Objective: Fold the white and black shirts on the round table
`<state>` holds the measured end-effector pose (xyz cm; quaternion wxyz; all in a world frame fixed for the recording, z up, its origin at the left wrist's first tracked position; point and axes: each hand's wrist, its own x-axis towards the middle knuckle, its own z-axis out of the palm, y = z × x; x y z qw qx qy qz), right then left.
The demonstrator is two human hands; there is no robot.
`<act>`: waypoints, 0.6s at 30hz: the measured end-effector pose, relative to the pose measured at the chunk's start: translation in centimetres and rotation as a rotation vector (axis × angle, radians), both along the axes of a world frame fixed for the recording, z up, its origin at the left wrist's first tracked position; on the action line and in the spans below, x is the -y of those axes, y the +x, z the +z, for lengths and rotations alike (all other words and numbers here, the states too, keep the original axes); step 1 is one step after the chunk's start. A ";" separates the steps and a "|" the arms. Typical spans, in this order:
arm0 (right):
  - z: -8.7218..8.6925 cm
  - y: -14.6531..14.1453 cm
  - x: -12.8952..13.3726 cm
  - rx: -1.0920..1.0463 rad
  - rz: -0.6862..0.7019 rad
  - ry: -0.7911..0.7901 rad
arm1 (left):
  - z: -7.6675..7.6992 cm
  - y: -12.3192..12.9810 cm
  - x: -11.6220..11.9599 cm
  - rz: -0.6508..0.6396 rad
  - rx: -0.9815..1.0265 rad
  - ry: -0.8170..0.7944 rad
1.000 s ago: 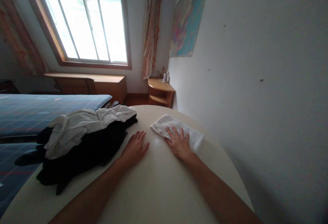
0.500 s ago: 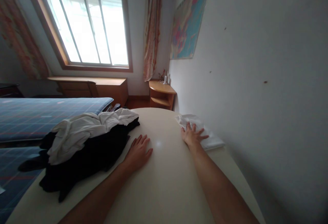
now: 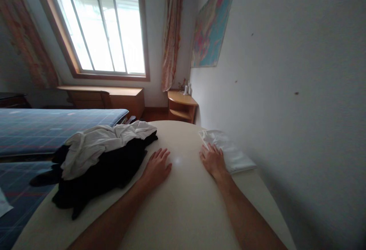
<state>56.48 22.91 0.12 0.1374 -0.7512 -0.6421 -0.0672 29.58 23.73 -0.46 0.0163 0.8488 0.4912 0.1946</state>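
Folded white cloth (image 3: 237, 156) lies at and rightward of the loosely spread right hand (image 3: 213, 161); the left hand (image 3: 157, 168), likewise spread, rests on the desk (image 3: 180, 208), well apart.

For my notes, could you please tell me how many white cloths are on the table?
2: a folded white cloth at the right hand, and a crumpled white cloth on the black clothing at left; more may be hidden there.

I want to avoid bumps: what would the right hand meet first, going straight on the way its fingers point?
The right hand would most likely meet the folded white cloth first: in this view it overlaps one edge of the cloth, though whether it touches or hovers is unclear.
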 end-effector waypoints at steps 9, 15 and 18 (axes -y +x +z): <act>-0.8 -1.2 -0.4 -0.156 0.380 -0.045 | 7.3 -4.5 -0.9 0.564 -0.107 0.373; -0.8 -1.2 -0.7 -0.198 0.350 0.007 | 8.0 -8.6 -2.0 0.731 -0.199 0.204; -0.8 -1.5 -0.6 -0.193 0.360 0.030 | 7.5 -8.9 -2.6 0.724 -0.130 0.235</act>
